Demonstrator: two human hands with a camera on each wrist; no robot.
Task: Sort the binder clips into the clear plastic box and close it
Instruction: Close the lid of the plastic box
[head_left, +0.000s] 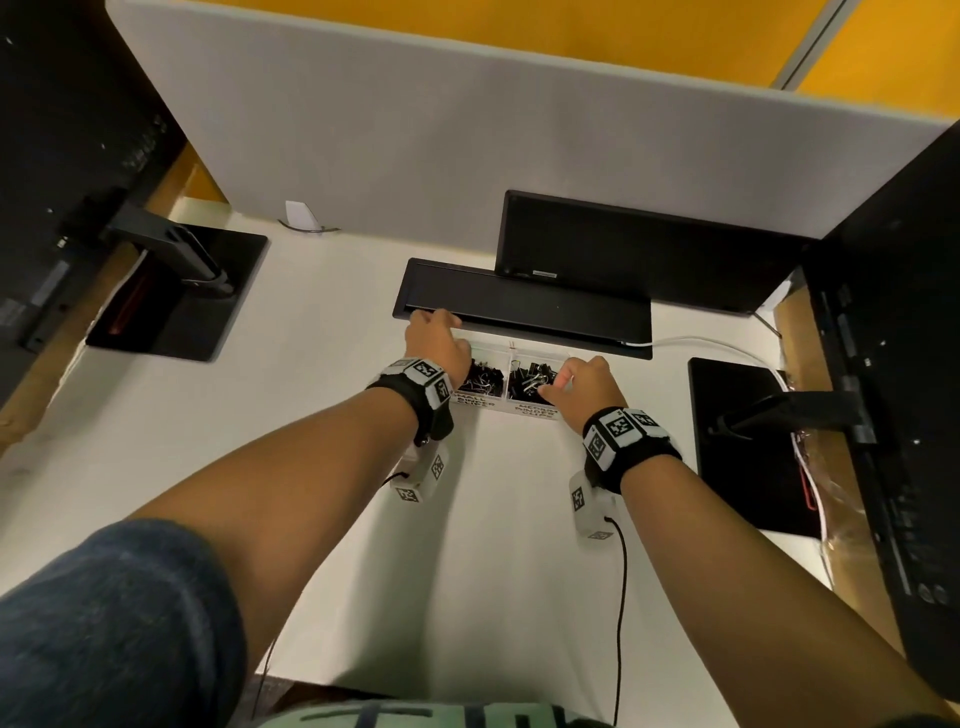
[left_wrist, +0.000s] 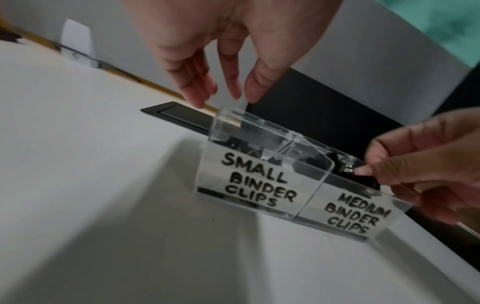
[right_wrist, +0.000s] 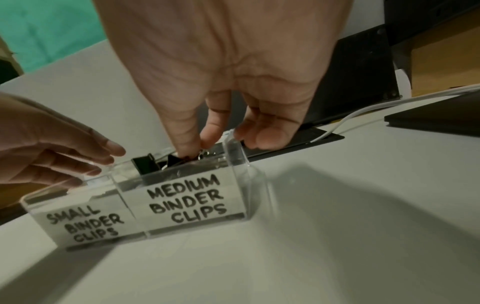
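A clear plastic box (head_left: 530, 409) (left_wrist: 249, 185) (right_wrist: 182, 199) stands on the white desk with its top uncovered. Its two compartments are labelled SMALL BINDER CLIPS and MEDIUM BINDER CLIPS. Small black clips (head_left: 480, 376) fill the left compartment and medium black clips (head_left: 530, 379) (right_wrist: 145, 166) the right one. My left hand (head_left: 436, 338) (left_wrist: 226, 96) hovers over the box's far left corner, fingers straight and pointing down; contact cannot be told. My right hand (head_left: 582, 379) (right_wrist: 197, 148) reaches into the medium compartment, thumb and forefinger pinching a black clip (left_wrist: 363, 181). Its other fingers curl outside the right wall.
A black cable hatch (head_left: 519, 306) lies just behind the box, with a black screen (head_left: 623, 249) beyond it. Monitor bases stand left (head_left: 176, 301) and right (head_left: 743, 441). A white cable (head_left: 701, 343) runs right. A grey partition (head_left: 415, 156) closes the back.
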